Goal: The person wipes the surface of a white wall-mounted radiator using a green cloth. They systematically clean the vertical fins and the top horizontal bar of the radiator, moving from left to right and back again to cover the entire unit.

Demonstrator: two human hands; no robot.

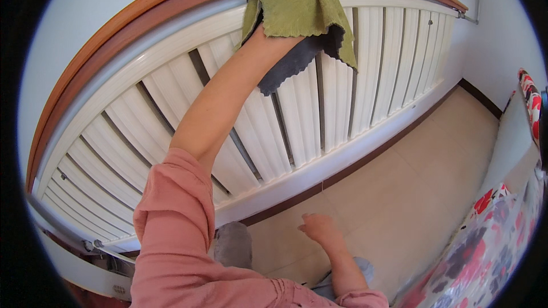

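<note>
A green cloth (295,8) with a dark grey underside hangs over the top of a white radiator (295,124), just below a reddish-brown wooden ledge (141,21). My left arm reaches up to it, and the cloth covers my left hand, so its fingers are hidden. The cloth's lower edge is wavy and falls loosely in front of the radiator's upright sections. Low in the picture, above the tiled floor, is my right hand (319,227), with nothing in it and its fingers loosely bent and slightly apart.
On the right stands an object under a floral cover (479,248) and clear plastic. Pipes with a valve (97,244) join the radiator at the lower left, beside a white panel (85,273). A dark baseboard (342,171) runs along the wall above the beige tiled floor (398,192).
</note>
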